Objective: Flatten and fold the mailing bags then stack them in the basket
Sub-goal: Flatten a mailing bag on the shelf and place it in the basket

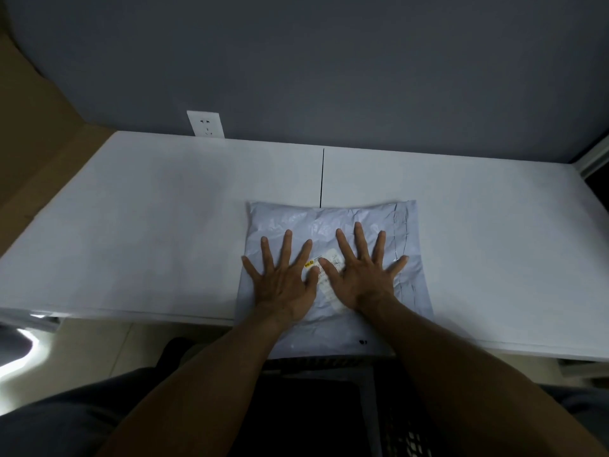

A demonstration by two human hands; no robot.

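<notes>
**Press the bag flat before folding**

Head view: the grey mailing bag (333, 222) lies on the white tabletop (148, 225), reaching its near edge. The left hand (283, 285) and right hand (362, 278) press on it side by side. Each grip is fully open, with fingers spread and holding nothing. Sweeping outward from the middle should push the wrinkles to the edges.

It looks like a plain indoor workroom: a white bench (131, 225) stands against a grey wall (329, 61) with a socket (206, 124), brown cardboard (33, 127) beside it.
</notes>
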